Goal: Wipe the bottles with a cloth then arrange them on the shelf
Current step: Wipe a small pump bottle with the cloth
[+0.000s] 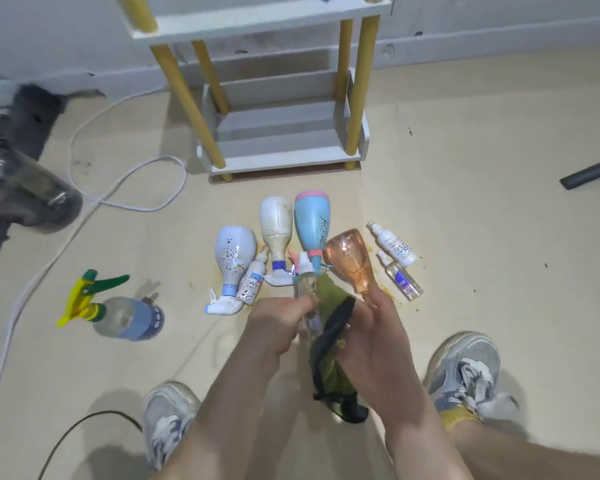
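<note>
My left hand point(278, 325) grips a small clear spray bottle point(307, 289) with a white cap, held above the floor. My right hand point(371, 334) holds a green and black cloth point(329, 348) against that bottle. Behind the hands, several dirty bottles lie on the floor: a pale blue one point(234, 254), a white one point(276, 223), a blue one with a pink base point(310, 223), an orange see-through one point(350, 259) and two small spray bottles point(394, 247) at the right. The white shelf point(281, 157) with yellow posts stands further back.
A spray bottle with a yellow and green trigger point(118, 313) lies on the floor at the left. A white cable point(129, 199) loops across the floor. My two shoes point(168, 420) flank the hands. A dark tube point(589, 174) lies at the right edge.
</note>
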### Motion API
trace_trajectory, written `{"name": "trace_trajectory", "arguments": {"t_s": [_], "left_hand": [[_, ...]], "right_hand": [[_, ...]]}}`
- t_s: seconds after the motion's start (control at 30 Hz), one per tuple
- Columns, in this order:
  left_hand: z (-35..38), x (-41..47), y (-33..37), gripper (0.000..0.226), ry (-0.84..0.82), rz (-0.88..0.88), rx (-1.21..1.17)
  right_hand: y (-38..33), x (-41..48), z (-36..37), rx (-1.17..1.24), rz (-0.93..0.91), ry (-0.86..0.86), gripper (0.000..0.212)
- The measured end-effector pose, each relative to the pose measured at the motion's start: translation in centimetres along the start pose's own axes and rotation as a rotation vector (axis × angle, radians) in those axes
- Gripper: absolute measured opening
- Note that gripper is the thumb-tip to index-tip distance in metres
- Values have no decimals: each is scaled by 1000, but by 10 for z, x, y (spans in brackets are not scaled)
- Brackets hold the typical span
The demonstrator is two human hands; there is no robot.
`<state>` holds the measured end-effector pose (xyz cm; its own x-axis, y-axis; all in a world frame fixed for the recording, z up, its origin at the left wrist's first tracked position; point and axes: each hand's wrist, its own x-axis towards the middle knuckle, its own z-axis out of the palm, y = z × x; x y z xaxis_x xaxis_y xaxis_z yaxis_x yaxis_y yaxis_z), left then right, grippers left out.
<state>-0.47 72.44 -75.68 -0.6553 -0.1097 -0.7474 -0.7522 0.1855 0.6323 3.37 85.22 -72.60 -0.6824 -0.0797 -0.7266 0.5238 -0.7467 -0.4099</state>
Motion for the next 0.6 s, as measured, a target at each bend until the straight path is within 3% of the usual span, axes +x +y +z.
{"name": "trace_trajectory", "arguments": {"t_s": [0.03, 0.1, 0.17, 0.3, 0.4, 0.47, 0.5, 0.57, 0.6], "left_hand": [[-7, -20, 10, 41, -25, 51, -68], [-21, -51, 23, 32, -81, 167, -203], [-31, -81, 34, 27, -99, 291, -209], [-59, -114, 52, 40, -18, 540, 146], [-84, -143, 68, 34, 93, 804, 388], [-98, -157, 69, 12, 149, 924, 103], [-103, -159, 66, 11, 137, 908, -99], [-110, -166, 56, 35, -15, 807, -279], [-112, -169, 49, 35, -129, 742, -276]], "right_hand": [[0, -8, 7, -43, -29, -19, 49], [-3, -22, 22, -155, -143, -43, 39], [-6, -39, 40, -283, -220, -172, 36], [-17, -71, 70, -600, -336, -278, 35], [-31, -98, 90, -611, -437, -356, 27], [-43, -116, 102, -541, -435, -474, 30], [-48, -125, 109, -506, -432, -519, 32], [-51, -141, 121, -415, -427, -534, 33], [-50, -148, 126, -387, -432, -524, 33]]}}
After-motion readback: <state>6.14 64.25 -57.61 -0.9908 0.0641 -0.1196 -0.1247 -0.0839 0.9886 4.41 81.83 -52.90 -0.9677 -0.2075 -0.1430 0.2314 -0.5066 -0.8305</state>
